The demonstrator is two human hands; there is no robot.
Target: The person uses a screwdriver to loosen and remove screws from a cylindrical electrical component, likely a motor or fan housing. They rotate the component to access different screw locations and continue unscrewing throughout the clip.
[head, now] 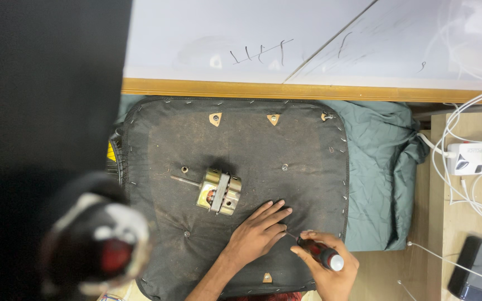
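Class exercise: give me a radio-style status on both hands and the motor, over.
Left hand flat on black upturned seat pad, empty. Right hand gripping red-and-black screwdriver, tip at pad by left fingertips. Small motor lies apart, untouched. Nothing between.

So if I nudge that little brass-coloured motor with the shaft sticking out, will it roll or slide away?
The motor is probably heavy for its size: it looks like solid metal with windings showing. It lies on its side with the shaft pointing left, so a sideways push could roll it, though its squarish middle plates may check that. The dark fabric pad beneath looks rough, so sliding seems unlikely.
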